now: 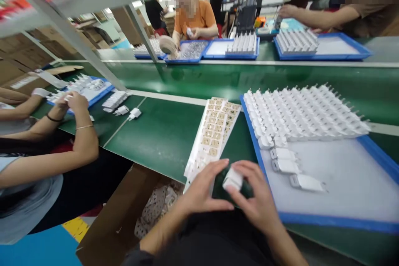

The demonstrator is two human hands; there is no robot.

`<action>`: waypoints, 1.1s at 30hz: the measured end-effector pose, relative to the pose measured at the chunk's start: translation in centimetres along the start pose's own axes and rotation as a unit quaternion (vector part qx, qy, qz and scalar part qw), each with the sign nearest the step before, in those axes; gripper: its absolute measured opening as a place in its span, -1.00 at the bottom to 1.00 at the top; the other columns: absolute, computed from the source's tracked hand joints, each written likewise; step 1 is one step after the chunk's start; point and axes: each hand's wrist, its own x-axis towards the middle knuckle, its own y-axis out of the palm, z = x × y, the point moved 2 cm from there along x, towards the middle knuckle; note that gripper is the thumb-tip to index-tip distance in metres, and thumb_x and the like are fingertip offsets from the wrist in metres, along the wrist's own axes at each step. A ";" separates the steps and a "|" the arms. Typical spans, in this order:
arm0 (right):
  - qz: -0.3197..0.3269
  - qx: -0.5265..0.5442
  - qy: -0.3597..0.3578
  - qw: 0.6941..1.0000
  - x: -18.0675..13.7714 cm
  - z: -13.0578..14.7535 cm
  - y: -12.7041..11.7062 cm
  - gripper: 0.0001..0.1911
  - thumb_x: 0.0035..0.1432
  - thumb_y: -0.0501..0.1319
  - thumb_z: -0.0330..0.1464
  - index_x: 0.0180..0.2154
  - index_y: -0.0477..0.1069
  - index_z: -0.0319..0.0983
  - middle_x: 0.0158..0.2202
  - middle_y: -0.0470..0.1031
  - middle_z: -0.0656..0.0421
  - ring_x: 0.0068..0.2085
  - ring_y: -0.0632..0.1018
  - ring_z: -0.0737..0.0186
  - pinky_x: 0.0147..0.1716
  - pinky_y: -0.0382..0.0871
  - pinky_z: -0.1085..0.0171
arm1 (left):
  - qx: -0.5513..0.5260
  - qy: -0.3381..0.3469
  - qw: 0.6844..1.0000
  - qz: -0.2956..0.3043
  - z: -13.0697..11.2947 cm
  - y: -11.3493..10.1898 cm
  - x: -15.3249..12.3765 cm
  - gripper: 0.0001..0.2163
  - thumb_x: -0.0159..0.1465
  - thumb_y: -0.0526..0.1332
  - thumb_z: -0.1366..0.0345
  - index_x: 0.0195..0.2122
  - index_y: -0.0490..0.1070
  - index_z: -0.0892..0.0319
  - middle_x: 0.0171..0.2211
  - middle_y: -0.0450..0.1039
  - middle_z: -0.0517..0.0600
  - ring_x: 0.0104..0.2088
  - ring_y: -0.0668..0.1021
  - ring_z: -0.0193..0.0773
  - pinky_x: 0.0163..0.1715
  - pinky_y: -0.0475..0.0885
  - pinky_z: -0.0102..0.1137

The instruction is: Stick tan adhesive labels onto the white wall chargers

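Observation:
A white plug charger [233, 179] is pinched between the thumb and fingers of my right hand [257, 195], just over the table's near edge. My left hand [207, 187] is beside it with thumb and fingers spread apart, holding nothing. Sheets of tan stickers [215, 126] lie on the green table, partly under my left hand. To the right, a blue-rimmed tray [336, 221] holds dense rows of white chargers [302, 112] with their pins showing. Nearer to me in that tray, several loose chargers [286, 166] lie on their sides.
Left along the green table [156, 133] are a few loose chargers [134, 113] and a co-worker's hands [73, 102] at another tray [101, 91]. Blue trays [230, 52] line the far bench, where other people work. A cardboard box [124, 216] with crumpled sticker backing stands below the table edge.

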 end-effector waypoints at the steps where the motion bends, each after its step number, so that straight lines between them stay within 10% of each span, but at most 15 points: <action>1: 0.005 0.024 -0.006 1.000 0.5 0.3 1.7 -0.71 0.29 0.30 -0.26 0.03 0.43 -0.15 -0.01 0.50 -0.01 0.00 0.59 0.04 -0.02 0.60 0.09 | -0.020 -0.002 1.000 -0.021 0.3 0.4 -0.1 -0.12 0.09 0.54 0.16 0.42 0.22 0.04 0.40 0.26 0.17 0.38 0.34 0.17 0.42 0.20 -0.01; 7: 0.052 0.125 -0.005 0.991 1.9 0.3 6.4 -0.74 0.32 0.25 -0.25 0.02 0.40 -0.14 0.01 0.50 0.03 0.01 0.62 0.13 -0.17 0.65 0.30 | -0.027 -0.037 0.990 -0.132 4.1 -1.5 -1.1 -0.54 0.26 0.36 0.28 0.21 0.50 -0.09 0.21 0.51 0.06 0.22 0.52 0.13 0.30 0.34 -0.03; 14: 0.255 -0.044 -0.158 0.953 0.0 -1.9 8.1 -0.25 0.10 0.44 -0.10 0.30 0.33 0.04 0.31 0.45 -0.01 0.27 0.51 -0.22 0.24 0.48 -0.10 | -0.061 -0.133 0.934 -0.327 5.8 -5.8 -2.8 -0.60 0.21 0.42 0.04 0.01 0.52 0.07 -0.03 0.63 0.11 0.01 0.62 0.09 0.10 0.46 -0.12; 22: 0.384 -0.108 -0.232 0.887 -0.9 -1.6 7.9 -0.39 0.07 0.40 -0.33 0.18 0.49 0.07 0.22 0.52 0.05 0.20 0.54 -0.29 0.17 0.49 -0.22 | -0.057 -0.135 0.935 -0.323 6.0 -6.0 -2.5 -0.59 0.18 0.44 0.02 -0.02 0.52 0.10 -0.11 0.65 0.12 -0.05 0.63 0.08 0.06 0.46 -0.13; 29: 0.235 -0.134 -0.165 0.948 -0.2 -1.1 3.7 -0.45 0.22 0.16 -0.52 0.17 0.49 0.03 0.26 0.51 0.09 0.28 0.51 -0.08 0.18 0.50 -0.10 | -0.250 -0.149 0.892 -0.344 6.1 -5.1 -2.2 -0.45 0.02 0.52 -0.11 -0.12 0.55 0.17 -0.17 0.63 0.12 -0.15 0.63 -0.02 -0.10 0.56 -0.19; 33: 0.134 -0.072 -0.181 0.972 0.1 -0.4 1.8 -0.51 0.32 0.10 -0.53 0.18 0.47 -0.04 0.16 0.59 0.05 0.22 0.57 0.12 0.15 0.54 0.19 | -0.409 -0.195 0.869 -0.198 5.2 -4.7 -2.3 -0.44 0.00 0.54 -0.11 -0.15 0.56 0.21 -0.21 0.58 0.11 -0.26 0.62 -0.13 -0.30 0.61 -0.24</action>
